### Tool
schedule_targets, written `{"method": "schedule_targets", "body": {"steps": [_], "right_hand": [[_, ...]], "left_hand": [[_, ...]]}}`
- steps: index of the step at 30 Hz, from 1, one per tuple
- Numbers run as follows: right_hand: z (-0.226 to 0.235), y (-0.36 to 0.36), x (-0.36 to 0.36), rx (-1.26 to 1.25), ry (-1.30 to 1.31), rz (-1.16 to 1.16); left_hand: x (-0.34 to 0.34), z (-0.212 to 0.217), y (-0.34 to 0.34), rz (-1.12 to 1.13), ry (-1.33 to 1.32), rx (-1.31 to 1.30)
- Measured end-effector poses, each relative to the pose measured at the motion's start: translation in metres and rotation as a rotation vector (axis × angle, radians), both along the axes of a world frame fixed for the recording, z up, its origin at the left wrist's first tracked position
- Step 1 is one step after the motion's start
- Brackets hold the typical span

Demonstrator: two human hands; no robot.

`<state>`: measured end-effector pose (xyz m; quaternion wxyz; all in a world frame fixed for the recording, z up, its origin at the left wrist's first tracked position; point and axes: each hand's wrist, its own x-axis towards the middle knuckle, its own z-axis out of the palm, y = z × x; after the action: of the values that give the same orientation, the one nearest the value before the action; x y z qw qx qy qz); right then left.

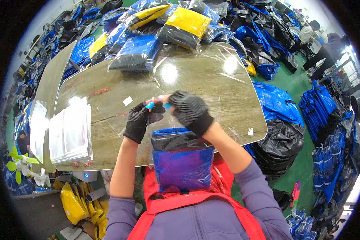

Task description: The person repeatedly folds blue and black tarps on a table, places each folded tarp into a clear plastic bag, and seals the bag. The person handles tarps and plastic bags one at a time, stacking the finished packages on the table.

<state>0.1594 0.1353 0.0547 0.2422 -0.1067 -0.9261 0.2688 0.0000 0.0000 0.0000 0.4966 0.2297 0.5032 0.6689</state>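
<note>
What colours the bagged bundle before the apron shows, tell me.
The bagged bundle is blue and black, clearest in the head view.

The tabletop [206,78] has a glossy wood-grain finish, rounded corners and a pale edge. Two bright light reflections [169,73] appear on its far half. The floor [308,162] is green. A fan [21,159] with green blades stands beyond the near-left corner. The wall [323,18] at upper right is pale.

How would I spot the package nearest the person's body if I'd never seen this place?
Find the big wood-patterned table, then its near edge. Just below the gloved right hand, in front of the red apron, sits a shiny-wrapped package, blue with a black band. Unlike the packages heaped along the far edge, it sits alone on the near side.
</note>
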Motion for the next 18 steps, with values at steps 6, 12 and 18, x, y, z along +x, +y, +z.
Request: {"method": "schedule_targets", "body": {"steps": [6, 12, 18], "right_hand": [[0.017, -0.001, -0.036, 0.279, -0.176, 0.167], [0.021, 0.003, -0.033, 0.147, -0.066, 0.058], [0.006, 0.003, -0.034, 0.202, -0.055, 0.074]], "left_hand": [[-0.005, 0.020, -0.014, -0.062, 0.199, 0.129], [-0.012, 0.012, -0.022, -0.031, 0.023, -0.020], [0.000, 0.007, -0.017, 0.162, 0.016, 0.124]]}}
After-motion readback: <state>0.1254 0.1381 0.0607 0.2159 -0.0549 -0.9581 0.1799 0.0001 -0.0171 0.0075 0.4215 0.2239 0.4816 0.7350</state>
